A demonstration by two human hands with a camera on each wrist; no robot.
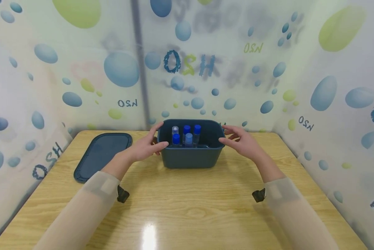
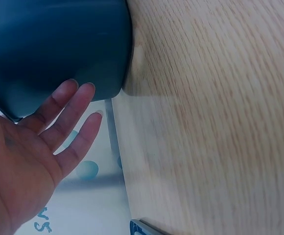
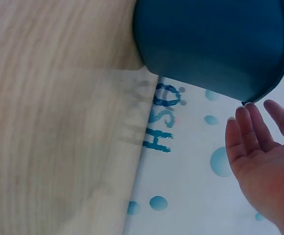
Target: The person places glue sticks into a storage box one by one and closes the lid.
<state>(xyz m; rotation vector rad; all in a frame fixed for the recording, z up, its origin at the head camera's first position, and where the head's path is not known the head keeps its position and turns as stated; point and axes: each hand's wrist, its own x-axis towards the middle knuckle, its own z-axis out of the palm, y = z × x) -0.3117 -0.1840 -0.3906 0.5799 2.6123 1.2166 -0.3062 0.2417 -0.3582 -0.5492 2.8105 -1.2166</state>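
Observation:
A dark blue plastic bin [image 1: 191,158] stands upright on the wooden table, with several small clear bottles inside. Most of the bottles have blue caps [image 1: 187,129]; one bottle [image 1: 175,130] at the left has a pale top. My left hand [image 1: 144,147] is at the bin's left end, thumb at the front rim and index finger by the back corner. In the left wrist view its other fingers [image 2: 76,110] extend loosely along the bin's outer wall. At the right end, my right hand [image 1: 241,140] has its thumb and spread fingers right at the rim.
To the left, a dark blue lid [image 1: 103,154] lies flat on the table [image 1: 187,208]. Behind the bin and along both sides hang pale curtains [image 1: 121,69] printed with blue and green drops. Small black devices [image 1: 122,194] are worn at both wrists.

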